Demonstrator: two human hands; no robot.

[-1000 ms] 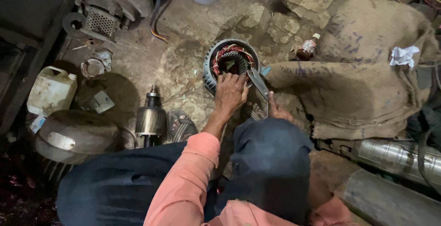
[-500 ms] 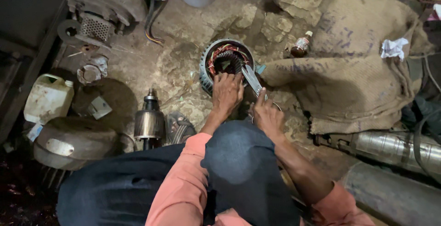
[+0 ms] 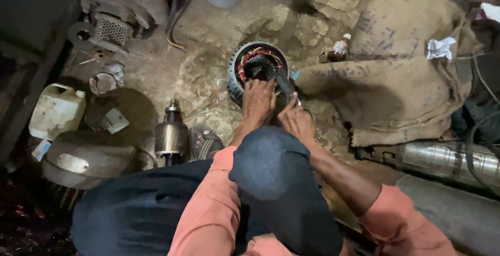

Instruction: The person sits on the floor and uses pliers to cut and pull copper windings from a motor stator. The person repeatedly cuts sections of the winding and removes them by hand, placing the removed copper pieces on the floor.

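Gripping a dark flat tool (image 3: 285,85), the right hand (image 3: 295,120) angled its tip into the motor stator (image 3: 256,68) standing on the stone floor (image 3: 198,73); the left hand (image 3: 259,101) pressed down on the stator's near rim, fingers spread, grasping nothing. A white jerrycan (image 3: 56,111) lay at far left, and a small brown bottle (image 3: 339,49) with a white cap stood by the burlap sack (image 3: 396,79); its label was unreadable. A raised knee hid both wrists. Half a second earlier, the right hand sat slightly lower.
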